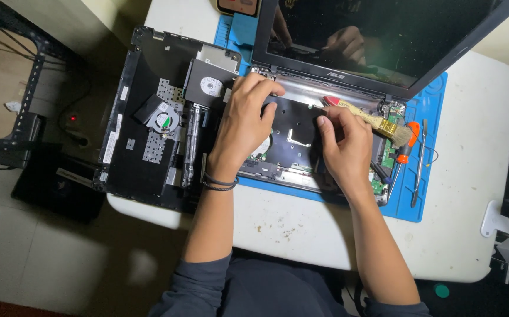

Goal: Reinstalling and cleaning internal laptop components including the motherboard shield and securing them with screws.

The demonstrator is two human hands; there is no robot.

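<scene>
A person's left hand (248, 120) presses flat, fingers together, on the far left corner of an opened laptop base (292, 147), gripping nothing, while the right hand (342, 147) pinches its thumb and forefinger together at a small point on the dark inner plate; what, if anything, sits between those fingertips is too small to tell. A paintbrush (371, 120) with a red-and-wood handle and pale bristles lies just beyond the right hand, across the far right of the base, touching neither hand. The teardown looks well advanced: the base lies uncovered, with green circuit board (390, 154) showing at its right edge, and a removed black cover panel (149, 117) rests upturned to the left, overhanging the table's left edge, with a small round fan (163, 120) and a flat grey drive (210, 85) on it. The screen (383, 35) remains hinged to the base and stands open at the far side, so the lid is not yet separated; judging by this, work on the interior is under way rather than finished. Counted: one laptop base, one screen, one loose cover panel, one fan, one drive, one paintbrush, one orange-handled screwdriver (408, 147) and one slim metal pry tool (420, 164) to the right on a single blue work mat (418, 199), all on one white table (471, 176); two dark bands circle the left wrist (219, 183)
</scene>
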